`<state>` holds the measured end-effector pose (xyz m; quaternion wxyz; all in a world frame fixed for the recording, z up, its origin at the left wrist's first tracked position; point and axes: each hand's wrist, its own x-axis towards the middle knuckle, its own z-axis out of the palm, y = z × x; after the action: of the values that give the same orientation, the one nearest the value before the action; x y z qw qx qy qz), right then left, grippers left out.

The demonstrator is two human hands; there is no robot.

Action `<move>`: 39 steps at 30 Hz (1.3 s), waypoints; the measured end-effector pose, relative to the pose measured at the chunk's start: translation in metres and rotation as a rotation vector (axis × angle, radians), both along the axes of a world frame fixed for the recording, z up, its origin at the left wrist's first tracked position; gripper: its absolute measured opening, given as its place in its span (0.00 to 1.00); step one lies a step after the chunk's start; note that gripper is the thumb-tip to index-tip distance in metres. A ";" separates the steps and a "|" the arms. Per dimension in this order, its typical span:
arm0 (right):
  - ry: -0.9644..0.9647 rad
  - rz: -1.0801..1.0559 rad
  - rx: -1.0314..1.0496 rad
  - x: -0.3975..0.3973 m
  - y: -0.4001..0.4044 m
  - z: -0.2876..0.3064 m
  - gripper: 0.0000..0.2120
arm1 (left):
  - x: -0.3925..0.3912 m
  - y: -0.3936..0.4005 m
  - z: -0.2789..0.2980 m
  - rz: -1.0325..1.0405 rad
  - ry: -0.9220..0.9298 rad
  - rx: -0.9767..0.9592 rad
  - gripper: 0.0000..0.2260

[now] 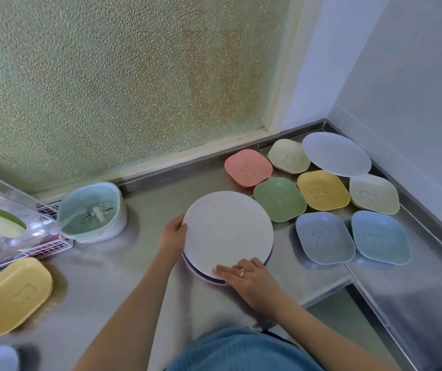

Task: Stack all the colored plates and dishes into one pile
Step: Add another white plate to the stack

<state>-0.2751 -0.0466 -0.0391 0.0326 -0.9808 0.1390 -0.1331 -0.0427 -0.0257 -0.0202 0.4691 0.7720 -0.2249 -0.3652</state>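
Note:
A white round plate (227, 230) lies on top of a purple round plate (203, 277) in the middle of the steel counter. My left hand (173, 232) grips the white plate's left rim. My right hand (246, 279) rests on its near rim, fingers flat on top. To the right lie several small dishes: pink (248, 167), cream (289, 156), green (278, 199), yellow (322, 190), another cream (373, 193), grey-blue (324, 236) and light blue (380, 236). A pale blue round plate (336, 153) sits in the far corner. A second yellow dish (11, 295) lies at the near left.
A teal and white strainer basket (91, 210) stands left of the plates, beside a clear dish rack (8, 231). A frosted window rises behind the counter and a wall closes the right side. The counter (123, 277) has a step down at the near right.

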 end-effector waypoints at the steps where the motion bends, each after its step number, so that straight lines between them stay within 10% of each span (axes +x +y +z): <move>1: 0.002 -0.012 0.040 0.002 -0.001 0.003 0.18 | 0.000 0.000 -0.001 -0.017 -0.032 0.015 0.17; 10: -0.121 -0.888 0.571 0.014 -0.042 0.013 0.27 | 0.000 -0.005 -0.005 -0.031 -0.226 0.141 0.21; 27: -0.270 -1.076 0.485 -0.029 -0.176 0.022 0.21 | -0.037 -0.085 0.013 -0.051 -0.636 0.184 0.16; 39: 0.047 -1.153 0.336 -0.082 -0.309 0.010 0.20 | -0.061 -0.150 0.003 -0.078 -0.653 0.353 0.11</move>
<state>-0.3571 -0.3561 -0.0296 0.1068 -0.7313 0.6684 -0.0836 -0.1037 -0.1757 -0.0174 0.2183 0.9076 -0.3254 -0.1506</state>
